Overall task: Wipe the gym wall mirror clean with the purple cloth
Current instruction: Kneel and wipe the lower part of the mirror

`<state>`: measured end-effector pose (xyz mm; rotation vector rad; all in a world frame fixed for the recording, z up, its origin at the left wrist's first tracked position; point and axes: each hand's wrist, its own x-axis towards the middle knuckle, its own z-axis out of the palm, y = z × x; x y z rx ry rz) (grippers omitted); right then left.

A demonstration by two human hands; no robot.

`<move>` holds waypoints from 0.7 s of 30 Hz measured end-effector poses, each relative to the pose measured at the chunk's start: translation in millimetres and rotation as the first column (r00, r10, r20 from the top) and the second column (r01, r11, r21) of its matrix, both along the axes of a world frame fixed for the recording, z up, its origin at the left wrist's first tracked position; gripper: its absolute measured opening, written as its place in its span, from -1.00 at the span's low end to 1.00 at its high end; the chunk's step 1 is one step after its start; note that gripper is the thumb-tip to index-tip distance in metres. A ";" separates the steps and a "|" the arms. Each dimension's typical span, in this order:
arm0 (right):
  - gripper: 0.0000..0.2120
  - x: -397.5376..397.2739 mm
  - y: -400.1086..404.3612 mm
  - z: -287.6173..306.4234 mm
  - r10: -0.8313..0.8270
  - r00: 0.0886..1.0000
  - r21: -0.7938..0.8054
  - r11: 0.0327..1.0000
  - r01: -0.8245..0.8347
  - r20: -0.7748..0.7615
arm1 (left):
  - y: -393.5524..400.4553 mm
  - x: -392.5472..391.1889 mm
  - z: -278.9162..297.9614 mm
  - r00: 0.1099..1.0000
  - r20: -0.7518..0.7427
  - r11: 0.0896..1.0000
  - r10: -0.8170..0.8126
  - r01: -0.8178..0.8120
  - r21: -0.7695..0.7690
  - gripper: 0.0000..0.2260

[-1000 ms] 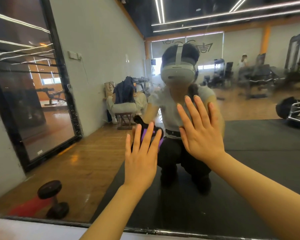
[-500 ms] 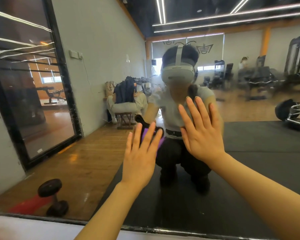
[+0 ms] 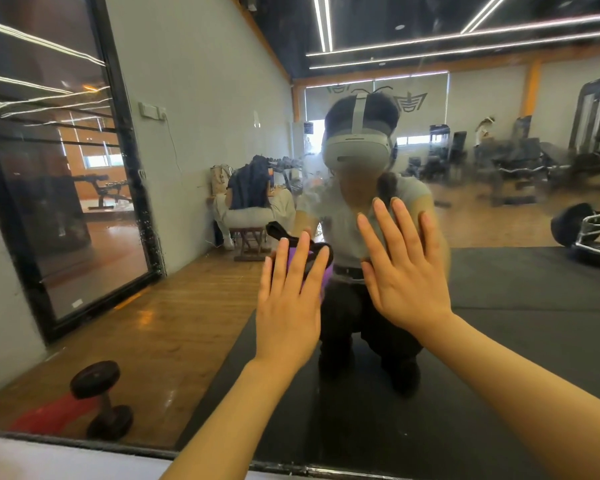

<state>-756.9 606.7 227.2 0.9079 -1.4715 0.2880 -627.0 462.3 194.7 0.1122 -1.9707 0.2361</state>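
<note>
Head cam is looking straight at the gym wall mirror (image 3: pixel 499 323). Wiping is underway: the left hand (image 3: pixel 288 306) is flat on the glass with fingers straight and spread, pressing the purple cloth (image 3: pixel 327 276) against it rather than gripping it, so there's no real grip, just palm pressure. The cloth pokes out between and past the fingertips, with a dark edge on top. The right hand (image 3: pixel 404 268) is also open, fingers straight, resting bare on the mirror just beside the left, holding nothing. There's a hazy, smeary patch above the hands, so I'd guess the next move is sliding the cloth up there while keeping firm, even pressure.
</note>
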 end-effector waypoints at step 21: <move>-0.44 -0.5 -0.1 -1.5 0.010 1.000 0.001 1.000 -0.010 0.001 | 8.2 -23.2 32.2 0.983 -0.167 0.980 -0.073 0.102 0.170 -0.29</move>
